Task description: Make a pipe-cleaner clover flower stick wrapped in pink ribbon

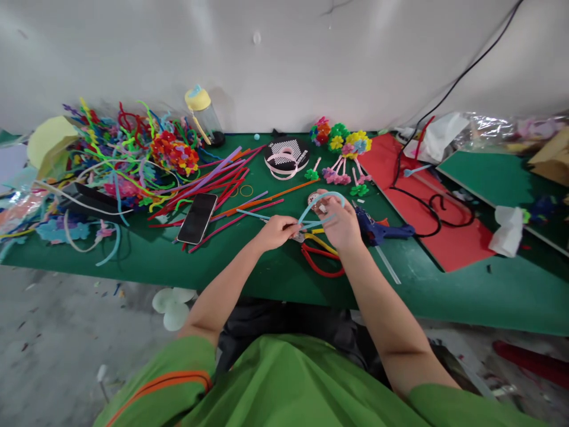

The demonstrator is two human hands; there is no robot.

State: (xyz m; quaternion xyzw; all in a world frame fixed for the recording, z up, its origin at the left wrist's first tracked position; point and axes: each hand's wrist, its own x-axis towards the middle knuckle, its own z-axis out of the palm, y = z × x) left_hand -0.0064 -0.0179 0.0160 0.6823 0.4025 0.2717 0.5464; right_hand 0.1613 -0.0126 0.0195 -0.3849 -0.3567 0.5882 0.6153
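Observation:
A light blue pipe cleaner [309, 204] is bent into a loop between my two hands, its straight end reaching out to the left. My left hand [279, 232] pinches it where the strands cross. Curled around the loop's right side is my right hand [342, 226], its fingers slightly blurred and closed on it. Just below the hands lie pliers or cutters [323, 273] with red handles, and another yellow-handled tool [320, 241] overlaps them. A blue glue gun [377, 230] rests right of my right hand. Behind it, a round patterned thing [313, 201] is partly covered.
Loose pipe cleaners [231, 172] and a phone [197, 219] lie to the left, beside a tangled colourful pile [133, 148]. A bottle [205, 115], a black disc [297, 153] and pipe-cleaner flowers [340, 142] stand behind. A black cord [398, 172] crosses the red board [427, 219].

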